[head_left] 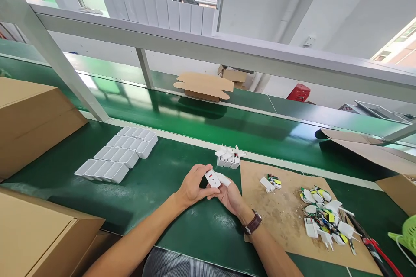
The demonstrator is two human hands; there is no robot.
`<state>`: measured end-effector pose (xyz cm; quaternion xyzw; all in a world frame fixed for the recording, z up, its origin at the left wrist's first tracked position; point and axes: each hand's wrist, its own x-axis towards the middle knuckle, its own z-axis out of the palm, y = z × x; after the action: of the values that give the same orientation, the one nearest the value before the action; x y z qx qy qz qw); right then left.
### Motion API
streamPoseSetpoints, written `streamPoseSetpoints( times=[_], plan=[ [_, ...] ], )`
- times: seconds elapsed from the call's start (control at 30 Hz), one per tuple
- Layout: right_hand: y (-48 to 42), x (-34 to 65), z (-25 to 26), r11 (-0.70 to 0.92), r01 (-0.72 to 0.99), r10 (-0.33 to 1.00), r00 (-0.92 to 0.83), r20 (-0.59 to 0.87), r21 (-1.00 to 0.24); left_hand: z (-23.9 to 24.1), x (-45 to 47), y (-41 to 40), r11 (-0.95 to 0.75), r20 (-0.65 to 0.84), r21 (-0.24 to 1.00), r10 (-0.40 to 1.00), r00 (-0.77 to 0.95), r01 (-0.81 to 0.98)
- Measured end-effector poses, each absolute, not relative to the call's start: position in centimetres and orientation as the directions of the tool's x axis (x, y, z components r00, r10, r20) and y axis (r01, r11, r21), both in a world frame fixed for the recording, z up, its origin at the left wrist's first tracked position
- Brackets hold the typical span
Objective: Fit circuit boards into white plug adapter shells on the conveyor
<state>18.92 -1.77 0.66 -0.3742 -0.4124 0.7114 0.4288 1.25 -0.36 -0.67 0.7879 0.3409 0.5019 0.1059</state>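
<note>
A white charger housing (212, 178) with a row of port openings, one of them red inside, is held up in front of me. My left hand (193, 186) pinches it from the left, thumb below and fingers above. Curled under its right side, my right hand (229, 197) grips it too. Something white and rounded (223, 179) lies along the right thumb; whether it is a thumb cover or a loose part, I cannot tell. Just beyond the hands stand several white housings (228, 162) with parts sticking out of their tops.
Rows of white open housings (112, 171) stand on the green bench (156, 199) at left, near cardboard boxes (42, 229). At right, a cardboard sheet (276, 225) carries charger circuit boards with plugs (326, 218), one separate board (273, 181), and a red-and-black handled tool (373, 244).
</note>
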Motion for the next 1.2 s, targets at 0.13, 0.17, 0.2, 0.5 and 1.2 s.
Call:
streamPoseSetpoints(
  times=[0.13,0.17,0.2,0.5,1.2],
  plan=[
    [-1.5,19.1,-0.3,0.095,-0.019,0.988,-0.121,0.097,-0.995,-0.4,1.2,-0.7,-0.699,0.642,0.543,0.703,0.307,0.464],
    [-1.6,19.1,-0.3,0.174,0.052,0.98,-0.104,0.168,-0.983,-0.5,1.2,-0.7,-0.683,0.619,0.56,0.721,0.311,0.47],
    [-1.7,19.2,-0.2,0.236,0.11,0.969,-0.107,0.225,-0.965,-0.7,1.3,-0.7,-0.659,0.592,0.586,0.746,0.306,0.473],
    [-0.8,22.0,1.4,0.393,0.491,0.824,0.187,0.535,-0.777,-2.2,0.5,3.7,-0.314,0.333,0.87,0.943,0.016,0.38],
    [-1.3,22.8,1.3,0.485,0.626,0.771,0.024,0.637,-0.611,4.0,-9.5,3.5,0.06,0.588,0.256,0.782,-0.205,0.965]
  ],
)
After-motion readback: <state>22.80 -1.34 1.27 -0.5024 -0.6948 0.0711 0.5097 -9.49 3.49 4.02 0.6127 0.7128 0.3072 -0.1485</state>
